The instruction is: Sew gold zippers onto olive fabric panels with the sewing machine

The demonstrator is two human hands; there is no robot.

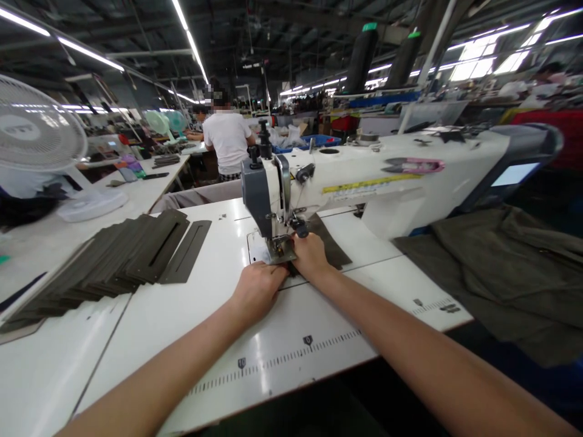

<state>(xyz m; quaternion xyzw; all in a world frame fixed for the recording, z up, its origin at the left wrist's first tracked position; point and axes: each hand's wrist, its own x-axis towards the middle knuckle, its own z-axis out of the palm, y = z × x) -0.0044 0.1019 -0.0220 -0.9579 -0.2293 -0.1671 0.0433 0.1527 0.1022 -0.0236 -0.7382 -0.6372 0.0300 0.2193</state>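
Observation:
A dark olive fabric piece (330, 241) lies under the sewing machine's head (266, 194) and extends behind it to the right. Close in front of the presser foot (280, 250), my left hand (259, 290) has its fingers drawn together on the near edge of that fabric. My right hand (310, 256) is closed on the same piece, just right of the needle area. The two hands almost meet. My fingertips and the fabric between them are partly hidden by the hands and the foot.
Left on the white table (182, 340) lies a fanned stack of dark slotted pieces (127, 255). More olive fabric (510, 267) hangs over the right side. Thread snips (414, 165) rest on the machine arm. A white fan (40, 133) and a person in white (228, 139) are beyond.

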